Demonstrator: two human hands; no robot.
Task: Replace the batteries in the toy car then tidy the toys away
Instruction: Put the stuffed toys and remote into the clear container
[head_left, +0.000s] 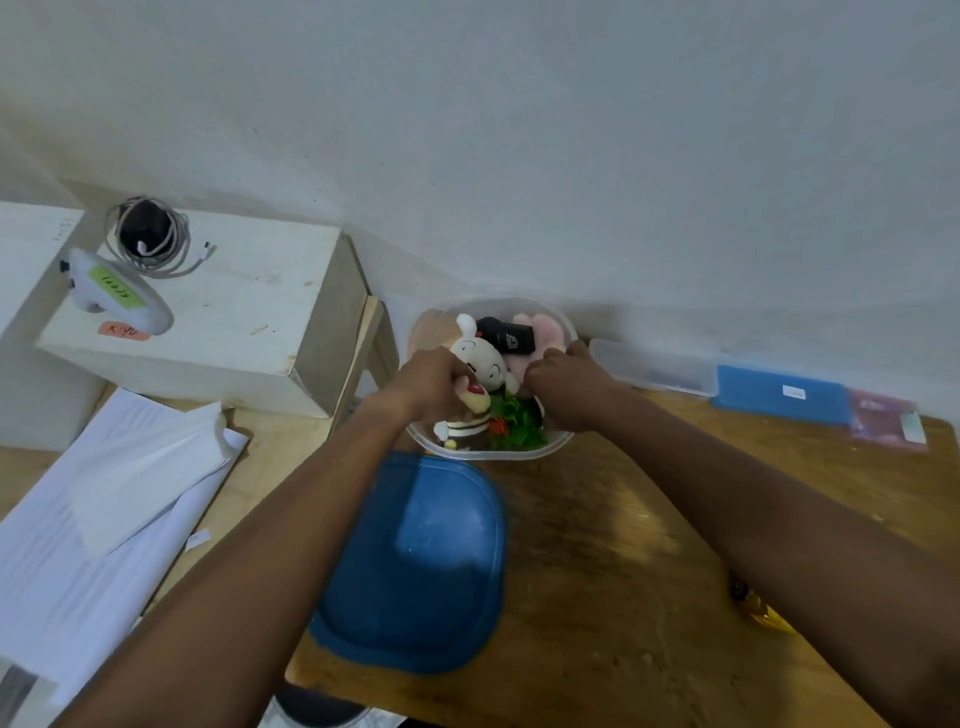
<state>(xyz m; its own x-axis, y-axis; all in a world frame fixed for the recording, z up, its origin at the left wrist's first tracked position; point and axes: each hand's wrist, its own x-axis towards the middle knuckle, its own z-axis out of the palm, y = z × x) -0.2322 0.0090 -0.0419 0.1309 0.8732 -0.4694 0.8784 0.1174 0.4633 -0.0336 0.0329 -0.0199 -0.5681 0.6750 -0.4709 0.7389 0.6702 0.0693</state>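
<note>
A clear plastic tub (550, 312) stands against the wall at the back of the wooden table, filled with toys. Inside lie a white plush rabbit (480, 358), a black toy car (506, 335), a pink plush (545, 332), a striped plush (465, 428) and a green leafy toy (519, 426). My left hand (431, 382) is closed on the soft toys at the tub's left side. At the tub's right side, my right hand (563, 384) presses into the toys with curled fingers. The tub's blue lid (415, 566) lies flat on the table in front of it.
A white box (234, 317) at the left carries a coiled cable (150, 239) and a white device with a green label (117, 293). White papers (104, 519) lie at the front left. A clear case (654, 366), a blue case (779, 395) and a pink packet (883, 421) line the wall.
</note>
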